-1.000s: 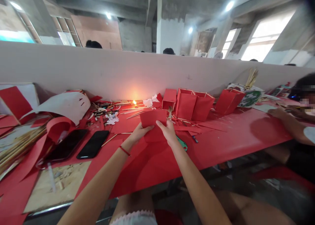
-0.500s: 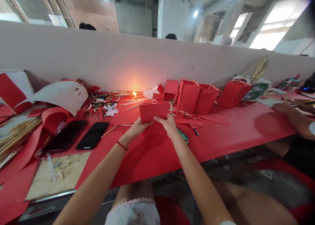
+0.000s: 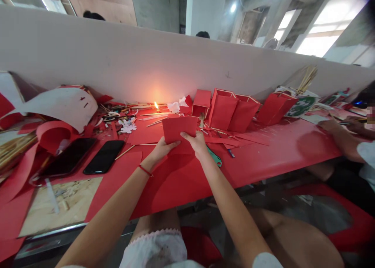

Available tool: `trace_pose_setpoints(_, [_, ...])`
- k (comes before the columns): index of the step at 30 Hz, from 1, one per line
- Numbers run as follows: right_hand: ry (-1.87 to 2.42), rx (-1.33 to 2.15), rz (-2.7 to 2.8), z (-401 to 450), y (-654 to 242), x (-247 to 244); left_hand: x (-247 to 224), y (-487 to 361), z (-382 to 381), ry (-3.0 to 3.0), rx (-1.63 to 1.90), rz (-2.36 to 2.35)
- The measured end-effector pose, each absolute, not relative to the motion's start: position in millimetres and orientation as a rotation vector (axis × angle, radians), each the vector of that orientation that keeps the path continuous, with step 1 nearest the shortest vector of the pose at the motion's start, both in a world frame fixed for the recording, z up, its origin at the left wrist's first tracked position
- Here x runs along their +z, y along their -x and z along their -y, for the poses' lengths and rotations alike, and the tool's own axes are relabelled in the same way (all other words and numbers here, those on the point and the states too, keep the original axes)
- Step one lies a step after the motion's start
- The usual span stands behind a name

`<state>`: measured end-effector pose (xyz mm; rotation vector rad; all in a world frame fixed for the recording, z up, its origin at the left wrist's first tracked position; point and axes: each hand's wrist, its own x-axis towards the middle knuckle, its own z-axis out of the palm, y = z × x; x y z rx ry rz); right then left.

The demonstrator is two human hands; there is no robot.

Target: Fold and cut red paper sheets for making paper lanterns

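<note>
A piece of red paper stands raised over the red-covered table, facing me, and both hands grip its lower part. My left hand is closed on the left side, thumb on the near face. On the right side my right hand pinches it, its thumb pointing inward across the sheet. The other fingers are hidden behind the paper. Green-handled scissors lie partly under my right wrist. Behind the paper a small candle flame burns, with thin wooden sticks lying near it.
Red paper boxes on stick frames stand along the partition. Two phones lie to the left, beyond them a curled white sheet and paper scraps. At the far right, a co-worker's hand rests over the table.
The view has shifted slightly, so the table items appear a little higher and more to the left. Both hands keep hold of the red paper in nearly the same pose.
</note>
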<state>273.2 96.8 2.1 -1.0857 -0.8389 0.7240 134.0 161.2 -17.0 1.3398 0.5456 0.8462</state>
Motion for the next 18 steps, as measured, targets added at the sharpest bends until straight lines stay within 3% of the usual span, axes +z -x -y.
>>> trace_pose_setpoints(11, [1.090,0.738,0.842,-95,-275,3,-19,-137,-157,-1.285,0.819,-0.579])
trace_pose_setpoints(18, [1.026,0.952,0.901,-64,-281,17,7,-121,-140,-1.202,0.566,-0.633])
